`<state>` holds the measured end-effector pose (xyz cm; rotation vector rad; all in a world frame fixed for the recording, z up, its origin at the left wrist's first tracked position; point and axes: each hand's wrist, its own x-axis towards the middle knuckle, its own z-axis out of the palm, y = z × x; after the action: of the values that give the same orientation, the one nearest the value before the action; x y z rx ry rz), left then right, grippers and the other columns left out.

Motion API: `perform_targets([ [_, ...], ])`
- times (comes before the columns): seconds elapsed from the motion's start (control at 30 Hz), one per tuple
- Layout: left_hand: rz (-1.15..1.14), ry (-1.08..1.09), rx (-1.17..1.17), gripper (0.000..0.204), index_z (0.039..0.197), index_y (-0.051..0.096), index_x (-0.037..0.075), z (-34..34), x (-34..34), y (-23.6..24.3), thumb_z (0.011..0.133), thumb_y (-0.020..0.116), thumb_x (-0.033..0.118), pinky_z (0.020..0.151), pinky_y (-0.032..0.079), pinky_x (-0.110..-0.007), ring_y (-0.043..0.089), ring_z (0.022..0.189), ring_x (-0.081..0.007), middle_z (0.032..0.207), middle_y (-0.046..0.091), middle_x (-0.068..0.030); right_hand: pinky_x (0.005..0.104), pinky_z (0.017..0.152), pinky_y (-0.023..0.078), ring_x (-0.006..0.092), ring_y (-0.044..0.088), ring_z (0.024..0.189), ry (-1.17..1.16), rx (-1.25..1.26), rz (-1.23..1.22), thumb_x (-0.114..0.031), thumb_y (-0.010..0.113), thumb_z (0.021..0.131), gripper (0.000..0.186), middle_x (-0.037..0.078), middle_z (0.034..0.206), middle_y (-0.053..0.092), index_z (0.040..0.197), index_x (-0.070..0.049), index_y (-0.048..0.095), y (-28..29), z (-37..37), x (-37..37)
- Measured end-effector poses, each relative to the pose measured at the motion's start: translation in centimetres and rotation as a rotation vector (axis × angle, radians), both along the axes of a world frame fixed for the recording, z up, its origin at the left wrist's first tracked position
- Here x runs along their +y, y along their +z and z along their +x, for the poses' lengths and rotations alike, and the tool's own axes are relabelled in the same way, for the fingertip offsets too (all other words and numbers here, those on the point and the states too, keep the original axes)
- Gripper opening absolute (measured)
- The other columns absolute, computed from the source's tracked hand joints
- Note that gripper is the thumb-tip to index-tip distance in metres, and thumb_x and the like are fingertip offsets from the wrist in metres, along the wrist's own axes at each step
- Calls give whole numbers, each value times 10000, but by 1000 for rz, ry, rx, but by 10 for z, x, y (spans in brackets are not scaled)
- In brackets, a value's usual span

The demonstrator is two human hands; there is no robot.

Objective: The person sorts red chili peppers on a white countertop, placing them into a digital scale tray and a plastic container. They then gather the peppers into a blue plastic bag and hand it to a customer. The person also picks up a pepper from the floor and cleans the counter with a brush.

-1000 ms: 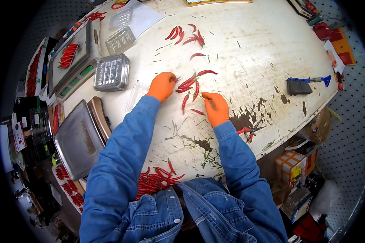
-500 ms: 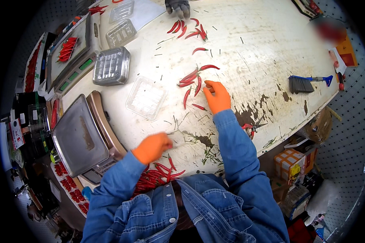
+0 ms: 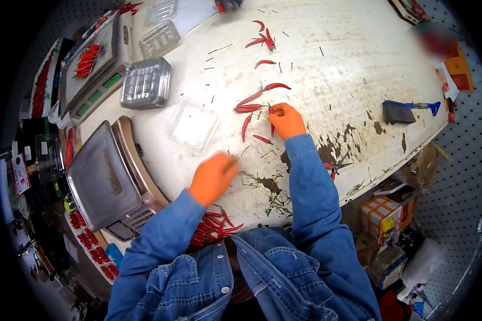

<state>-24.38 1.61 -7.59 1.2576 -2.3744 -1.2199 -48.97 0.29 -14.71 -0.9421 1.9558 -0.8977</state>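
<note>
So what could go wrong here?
The right hand pinches a red chili; squeezing hard might bruise it. Red-handled snips lie beside the right sleeve, so moving that arm could bump them. Green stem scraps lie near the chili pile, so some might get mixed in.

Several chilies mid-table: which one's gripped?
The chili pinched by the right hand, red showing above and below the grip; its neighbours lie loose on the table.
</note>
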Motion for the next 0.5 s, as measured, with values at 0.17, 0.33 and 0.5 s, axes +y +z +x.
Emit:
perform_targets([
  [0.17, -264, 177, -56, 165, 931, 593, 43, -76, -47, -34, 802, 615, 144, 698, 474, -378, 583, 817, -324, 919, 586, -127, 301, 698, 493, 196, 626, 776, -59, -89, -64, -144, 614, 749, 219, 111, 854, 654, 935, -31, 628, 4, -7, 8],
  [0.33, -235, 92, -131, 151, 914, 602, 54, -69, -60, -59, 773, 617, 105, 714, 471, -382, 576, 848, -322, 899, 568, -127, 296, 684, 489, 188, 623, 753, -174, -33, -128, -130, 620, 763, 220, 91, 833, 647, 962, -35, 613, 12, -25, 8],
  [0.5, -339, 63, 21, 111, 894, 615, 70, -86, -92, -23, 794, 566, 70, 716, 475, -379, 574, 830, -299, 888, 571, -118, 309, 678, 493, 196, 629, 739, -162, -59, -156, -162, 626, 769, 221, 92, 843, 652, 971, -72, 617, 10, -12, -2],
])
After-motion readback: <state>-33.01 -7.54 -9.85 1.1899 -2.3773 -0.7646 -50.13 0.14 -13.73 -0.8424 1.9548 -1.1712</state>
